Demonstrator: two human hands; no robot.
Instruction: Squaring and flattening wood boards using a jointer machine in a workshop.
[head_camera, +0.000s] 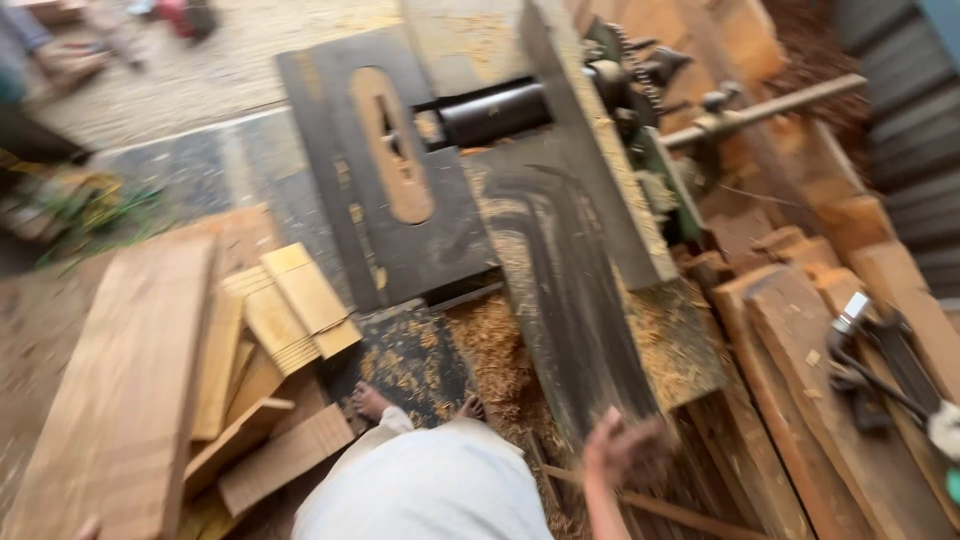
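My right hand (622, 448) is blurred by motion at the near end of the dark metal machine table (570, 290), which is dusted with sawdust. Its fingers look curled, and I cannot tell whether it holds anything. A pale sliver at the bottom left edge, on the wide plank (120, 390), may be a fingertip of my left hand (86, 526); the rest of that hand is out of frame. My bare feet (370, 402) stand on a dark mat strewn with shavings, below a second table with a slotted wooden insert (392, 145).
Short cut boards (290, 310) are stacked left of the machine. Rough planks (830, 400) lie on the right with metal tools (870, 360) on them. A sawdust heap (500, 360) sits under the table. A roller, gears and a wooden pole (770, 105) are behind.
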